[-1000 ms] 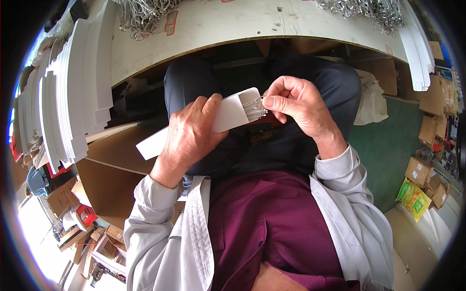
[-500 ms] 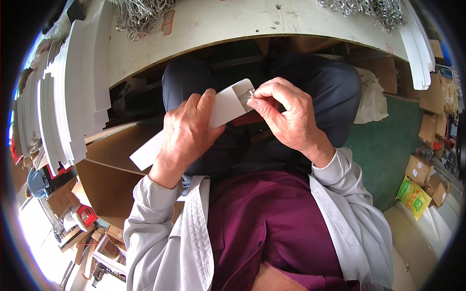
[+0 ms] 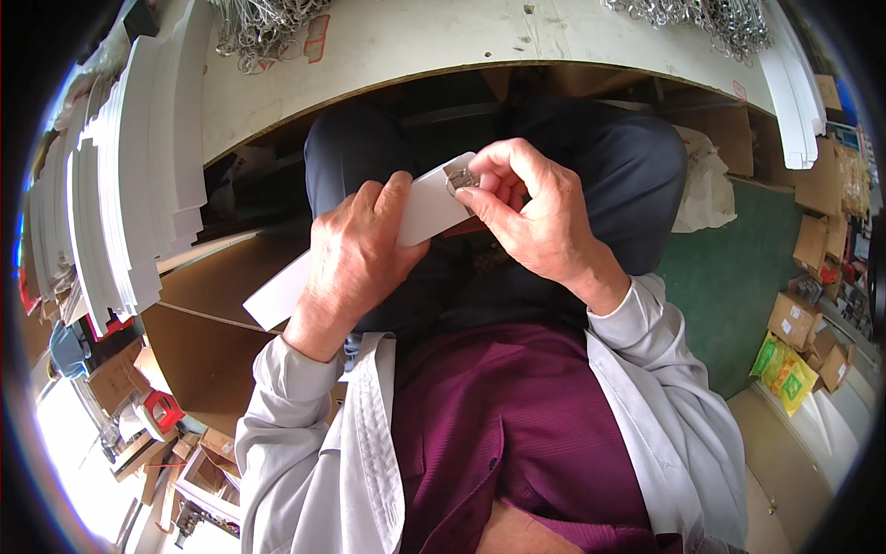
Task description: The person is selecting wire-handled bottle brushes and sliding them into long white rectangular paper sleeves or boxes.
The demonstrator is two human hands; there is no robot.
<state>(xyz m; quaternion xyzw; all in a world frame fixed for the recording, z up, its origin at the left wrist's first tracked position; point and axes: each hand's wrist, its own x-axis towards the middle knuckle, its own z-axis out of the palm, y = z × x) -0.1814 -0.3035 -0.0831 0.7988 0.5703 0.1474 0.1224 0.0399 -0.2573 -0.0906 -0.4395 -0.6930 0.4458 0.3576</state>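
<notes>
A long, narrow white cardboard box (image 3: 432, 205) lies slantwise above my lap, its upper end open. My left hand (image 3: 355, 245) is wrapped round its middle. At the open end, my right hand (image 3: 544, 217) pinches a shiny metal wire piece (image 3: 461, 179) with a rounded end between thumb and fingers. The wire piece sits at the box mouth, and how much of it is inside is hidden.
Ahead stands a pale worktable (image 3: 415, 42) with looped metal wire pieces (image 3: 263, 30) heaped at left and another heap (image 3: 706, 20) at right. Stacked white flat boxes (image 3: 138, 175) rise on the left. Below them is an open brown carton (image 3: 203, 360).
My right hand has shifted slightly left and up toward the box mouth. The wire piece's rounded end now shows there. My left hand and the box have hardly moved.
</notes>
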